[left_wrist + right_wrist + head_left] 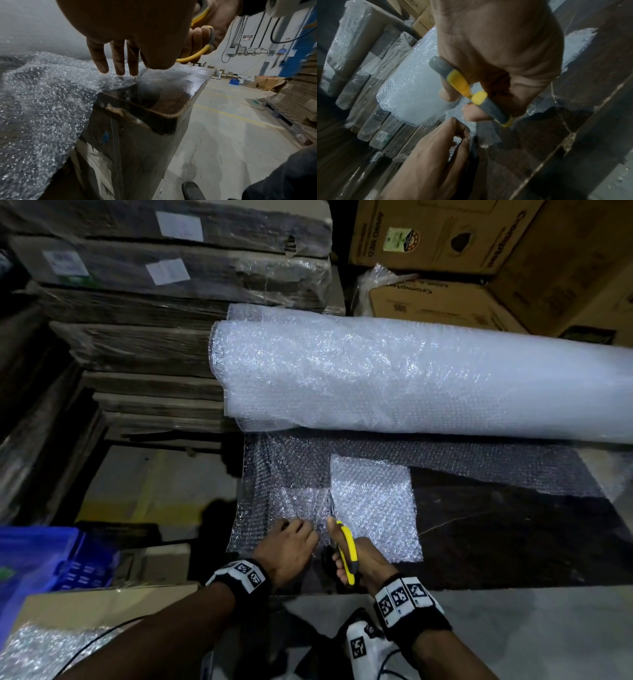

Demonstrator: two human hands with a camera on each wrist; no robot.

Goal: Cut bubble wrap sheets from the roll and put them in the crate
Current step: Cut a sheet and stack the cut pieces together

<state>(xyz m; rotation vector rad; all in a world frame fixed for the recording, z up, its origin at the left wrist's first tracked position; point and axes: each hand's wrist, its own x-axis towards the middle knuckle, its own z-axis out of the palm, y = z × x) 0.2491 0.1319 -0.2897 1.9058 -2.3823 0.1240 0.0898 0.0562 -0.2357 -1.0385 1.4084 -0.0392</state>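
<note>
One bubble wrap roll (411, 378) lies across the far side of the dark worktop (513, 535), its loose sheet (291, 474) paid out toward the person and hanging over the near-left edge. A smaller piece of bubble wrap (373, 508) lies on the worktop just right of the cut line. The blue crate (37, 556) stands low to the left, well apart from the cutting point, beside a cardboard box (102, 604). Left hand (287, 546) rests on the sheet just left of the cut, fingers extended and pressing the film flat against the worktop; the left wrist view confirms straight fingertips (118, 67) on the film. Right hand (363, 563) is closed round the handles of the yellow-handled scissors (346, 549), blades pointing away toward the roll and entered in the sheet. Judgement: the cut is in its early part, most of the run to the roll outstanding. Recommended practice: keep the film taut beside the blades, advance the pressing hand with the cut, hold the line parallel to the sheet's left edge, and keep the fingertips clear of the blade path. Risk noted: slack film may bunch or tear off line.
</note>
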